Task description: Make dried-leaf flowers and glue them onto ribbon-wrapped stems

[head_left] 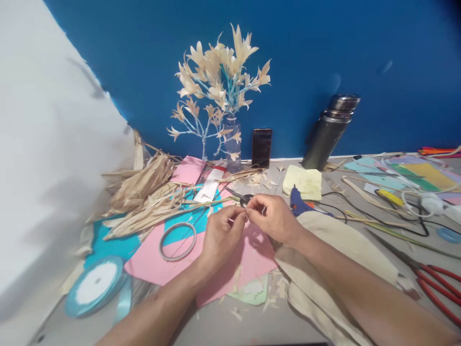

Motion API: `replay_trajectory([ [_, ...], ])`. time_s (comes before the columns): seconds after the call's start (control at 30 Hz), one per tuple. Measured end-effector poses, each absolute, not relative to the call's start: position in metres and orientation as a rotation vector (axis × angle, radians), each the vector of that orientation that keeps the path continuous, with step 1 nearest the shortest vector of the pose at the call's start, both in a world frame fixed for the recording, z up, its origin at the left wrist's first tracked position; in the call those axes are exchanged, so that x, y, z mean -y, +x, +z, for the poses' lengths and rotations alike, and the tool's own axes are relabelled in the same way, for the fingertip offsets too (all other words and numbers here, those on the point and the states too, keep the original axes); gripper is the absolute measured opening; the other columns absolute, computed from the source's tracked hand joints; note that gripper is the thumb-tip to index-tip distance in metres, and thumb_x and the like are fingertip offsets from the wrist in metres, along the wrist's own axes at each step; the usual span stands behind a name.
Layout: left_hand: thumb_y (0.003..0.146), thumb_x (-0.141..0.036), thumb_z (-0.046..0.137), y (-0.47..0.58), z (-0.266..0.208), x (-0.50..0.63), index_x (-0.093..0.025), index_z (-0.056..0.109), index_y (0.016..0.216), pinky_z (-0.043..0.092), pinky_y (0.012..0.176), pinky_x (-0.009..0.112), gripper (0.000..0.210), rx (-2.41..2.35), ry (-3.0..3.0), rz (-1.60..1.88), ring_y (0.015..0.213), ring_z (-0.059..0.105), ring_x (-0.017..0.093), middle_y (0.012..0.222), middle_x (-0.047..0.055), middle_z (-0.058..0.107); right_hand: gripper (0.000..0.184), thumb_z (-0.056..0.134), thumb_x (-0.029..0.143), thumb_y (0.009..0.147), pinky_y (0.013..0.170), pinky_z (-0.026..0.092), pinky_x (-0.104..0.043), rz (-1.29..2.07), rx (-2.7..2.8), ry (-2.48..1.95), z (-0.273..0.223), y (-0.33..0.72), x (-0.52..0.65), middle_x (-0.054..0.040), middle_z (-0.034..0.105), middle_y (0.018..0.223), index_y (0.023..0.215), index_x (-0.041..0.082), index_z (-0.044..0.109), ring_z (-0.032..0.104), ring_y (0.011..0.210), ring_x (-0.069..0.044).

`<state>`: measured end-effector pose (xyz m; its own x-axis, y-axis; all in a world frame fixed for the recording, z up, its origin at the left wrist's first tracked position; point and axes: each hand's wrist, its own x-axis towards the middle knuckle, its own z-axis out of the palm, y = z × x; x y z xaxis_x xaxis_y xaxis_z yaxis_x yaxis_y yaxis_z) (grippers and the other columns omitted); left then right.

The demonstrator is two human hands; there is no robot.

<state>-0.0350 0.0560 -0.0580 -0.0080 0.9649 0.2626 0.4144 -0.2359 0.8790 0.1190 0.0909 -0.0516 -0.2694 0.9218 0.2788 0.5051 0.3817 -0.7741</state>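
Observation:
My left hand [224, 235] and my right hand [272, 217] meet fingertip to fingertip above a pink sheet [153, 264]. Thumb and forefinger of each are pinched together; whatever lies between them is too small or hidden to name. Just behind the fingers lie small black-handled scissors [245, 200], partly covered by my right hand. A grey ring-shaped roll [162, 247] with thin wire across it rests left of my left hand. Beyond my right hand is a blue glue gun [297, 203]. A pale dried husk [333, 235] lies under my right forearm.
Dried husks [144, 187] pile up at left, near a blue ribbon spool [95, 287]. Husk flowers [219, 72] stand in a clear bottle [233, 139] at the wall. A phone [261, 148] and leaning flask [330, 129] are behind. Red-handled shears [432, 283] lie at right.

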Motion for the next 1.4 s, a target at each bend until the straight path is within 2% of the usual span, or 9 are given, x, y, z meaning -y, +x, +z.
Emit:
replay_trajectory([
  [0.2,0.084,-0.02,0.057,-0.031,-0.057,-0.052,-0.018,0.074,0.078,0.048,0.065,0.025,0.019,-1.423,1.747,1.293,0.065,0.063,0.015,0.071,0.002,0.072,0.009,0.059,0.015,0.072,0.053,0.037,-0.023,0.713,1.898,-1.237,-0.05,0.119,-0.089,0.0019,0.063,0.06,0.065,0.019,0.061,0.054,0.055,-0.012],
  [0.43,0.078,-0.025,0.063,-0.026,-0.051,-0.054,-0.015,0.07,0.067,0.049,0.056,0.025,0.017,-1.262,1.271,1.255,0.056,0.061,0.014,0.06,0.002,0.066,0.008,0.054,0.016,0.073,0.052,0.037,-0.022,0.908,1.806,-1.156,-0.05,0.12,-0.09,0.0037,0.056,0.059,0.065,0.019,0.055,0.049,0.056,-0.011],
  [0.57,0.077,-0.025,0.064,-0.028,-0.049,-0.056,-0.014,0.069,0.066,0.05,0.055,0.025,0.016,-1.225,1.18,1.231,0.055,0.061,0.014,0.06,0.002,0.066,0.008,0.056,0.018,0.075,0.053,0.039,-0.022,0.974,1.761,-1.125,-0.051,0.121,-0.092,0.0029,0.059,0.061,0.068,0.018,0.059,0.051,0.057,-0.012],
  [0.73,0.083,-0.022,0.061,-0.033,-0.06,-0.058,-0.016,0.072,0.073,0.049,0.057,0.024,0.016,-1.313,1.47,1.336,0.057,0.061,0.013,0.063,0.001,0.068,0.011,0.061,0.022,0.08,0.059,0.045,-0.023,1.045,1.775,-1.1,-0.051,0.123,-0.095,-0.0003,0.069,0.068,0.075,0.016,0.068,0.06,0.063,-0.014],
  [0.9,0.085,-0.012,0.057,-0.034,-0.065,-0.056,-0.016,0.074,0.077,0.046,0.063,0.025,0.019,-1.382,1.975,1.46,0.064,0.063,0.013,0.071,0.003,0.073,0.01,0.061,0.019,0.078,0.055,0.042,-0.021,0.996,1.802,-1.113,-0.05,0.124,-0.094,0.0011,0.067,0.065,0.071,0.017,0.067,0.058,0.059,-0.012],
  [1.03,0.086,-0.012,0.056,-0.032,-0.065,-0.053,-0.017,0.074,0.077,0.048,0.066,0.026,0.021,-1.367,2.083,1.496,0.068,0.066,0.015,0.075,0.006,0.075,0.009,0.059,0.017,0.075,0.051,0.037,-0.02,0.979,1.786,-1.16,-0.05,0.122,-0.091,0.0027,0.063,0.059,0.067,0.017,0.064,0.052,0.054,-0.01],
  [1.2,0.082,-0.017,0.06,-0.027,-0.057,-0.05,-0.016,0.075,0.077,0.048,0.062,0.025,0.016,-1.347,1.709,1.416,0.064,0.065,0.015,0.071,0.004,0.074,0.009,0.056,0.016,0.072,0.051,0.037,-0.02,1.005,1.734,-1.146,-0.05,0.121,-0.09,0.0039,0.058,0.057,0.064,0.017,0.059,0.049,0.054,-0.01],
  [1.4,0.075,-0.022,0.064,-0.024,-0.045,-0.051,-0.014,0.07,0.064,0.051,0.057,0.025,0.015,-1.184,1.14,1.269,0.054,0.062,0.015,0.057,0.002,0.067,0.009,0.054,0.017,0.073,0.05,0.037,-0.021,1.041,1.702,-1.103,-0.052,0.121,-0.09,0.0042,0.056,0.057,0.065,0.018,0.058,0.048,0.053,-0.01],
])
